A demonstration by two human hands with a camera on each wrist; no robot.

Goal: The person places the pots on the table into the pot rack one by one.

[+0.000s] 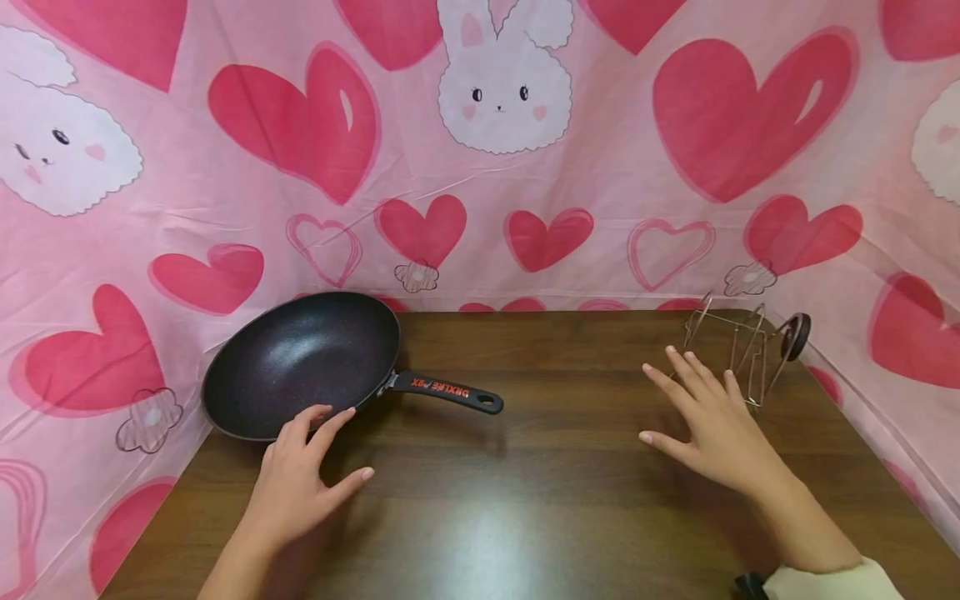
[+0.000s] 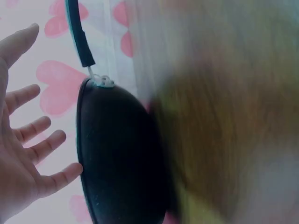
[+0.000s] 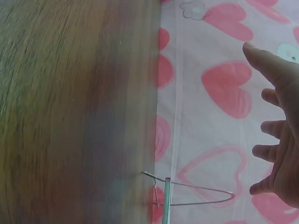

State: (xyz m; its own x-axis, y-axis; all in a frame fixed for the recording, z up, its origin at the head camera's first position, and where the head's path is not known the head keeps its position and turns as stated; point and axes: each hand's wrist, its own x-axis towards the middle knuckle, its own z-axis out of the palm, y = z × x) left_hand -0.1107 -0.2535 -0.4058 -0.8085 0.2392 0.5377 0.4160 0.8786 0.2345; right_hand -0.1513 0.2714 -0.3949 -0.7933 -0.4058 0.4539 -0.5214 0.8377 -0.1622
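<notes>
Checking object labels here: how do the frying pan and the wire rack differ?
The frying pan has a solid, dark bowl; the wire rack is an open metal frame. In the head view, the frying pan looks larger than the wire rack. The frying pan is at left, the wire rack at right. Both rest on the table.

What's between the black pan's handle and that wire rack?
In the head view, bare wooden table shows from the handle up to the right hand, which covers part of the wire rack in that picture.
</notes>
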